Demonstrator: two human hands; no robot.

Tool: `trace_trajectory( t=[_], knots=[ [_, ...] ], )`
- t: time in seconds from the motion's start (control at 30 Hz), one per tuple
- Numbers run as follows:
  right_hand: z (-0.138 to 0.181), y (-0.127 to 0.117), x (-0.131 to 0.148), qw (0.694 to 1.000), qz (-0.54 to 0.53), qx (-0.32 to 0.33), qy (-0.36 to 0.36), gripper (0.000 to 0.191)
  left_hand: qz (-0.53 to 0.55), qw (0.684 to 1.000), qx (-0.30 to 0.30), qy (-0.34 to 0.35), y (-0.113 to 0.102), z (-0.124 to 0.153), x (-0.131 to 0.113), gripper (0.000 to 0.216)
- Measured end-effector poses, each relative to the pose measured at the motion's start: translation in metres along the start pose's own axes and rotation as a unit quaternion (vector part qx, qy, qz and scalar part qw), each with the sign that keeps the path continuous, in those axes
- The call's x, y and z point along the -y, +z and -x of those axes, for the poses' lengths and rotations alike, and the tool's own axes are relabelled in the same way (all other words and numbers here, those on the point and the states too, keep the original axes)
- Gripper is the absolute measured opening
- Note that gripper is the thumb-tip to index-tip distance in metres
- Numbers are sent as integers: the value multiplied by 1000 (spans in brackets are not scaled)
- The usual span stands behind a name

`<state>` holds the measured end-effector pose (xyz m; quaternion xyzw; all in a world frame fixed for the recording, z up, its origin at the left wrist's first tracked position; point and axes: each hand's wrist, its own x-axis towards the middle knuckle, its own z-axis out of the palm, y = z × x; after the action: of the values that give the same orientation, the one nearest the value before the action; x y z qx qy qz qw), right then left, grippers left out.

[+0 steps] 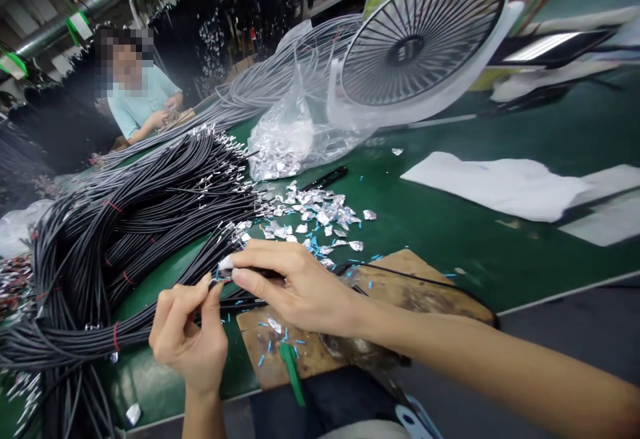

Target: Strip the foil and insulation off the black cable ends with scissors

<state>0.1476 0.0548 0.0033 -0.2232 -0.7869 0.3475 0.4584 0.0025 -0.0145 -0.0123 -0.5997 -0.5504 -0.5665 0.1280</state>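
Observation:
My left hand (187,336) is closed in a pinch on the foil-wrapped tip of a black cable (240,304) near the table's front edge. My right hand (295,286) meets it from the right, thumb and forefinger pinched on the same cable end and its bit of silver foil (226,264). Both hands hover over the left end of a worn wooden board (395,279). A thick bundle of black cables (125,226) with foil-wrapped ends lies just to the left.
Scraps of silver foil (315,216) and blue bits litter the green table (450,219). Behind them lie a plastic bag (290,136), a white fan (425,32), white sheets (500,182) and grey cables (260,86). Another person (137,89) sits far left.

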Motion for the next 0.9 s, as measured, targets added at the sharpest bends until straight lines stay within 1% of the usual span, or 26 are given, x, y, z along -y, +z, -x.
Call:
trace_trajectory(
  t=[0.2,0.3,0.43,0.63,0.73,0.9],
  knots=[
    [-2,0,2,999,-35,11,32,21,11,1000,5,-1,0,3,3,12],
    [-2,-1,3,998,-46,12,42,21,3,1000,4,4,1,3,3,11],
    [-2,-1,2,998,-47,11,46,20,-18,1000,6,13,1,0,-1,6],
    [-1,0,1,998,-52,5,41,20,-62,998,24,-1,1,-2,-3,6],
    [-2,0,1,997,-58,8,44,20,-47,999,17,1,0,1,0,4],
    [-2,0,1,998,-54,3,41,20,-25,1000,10,8,0,4,4,8]
  ],
)
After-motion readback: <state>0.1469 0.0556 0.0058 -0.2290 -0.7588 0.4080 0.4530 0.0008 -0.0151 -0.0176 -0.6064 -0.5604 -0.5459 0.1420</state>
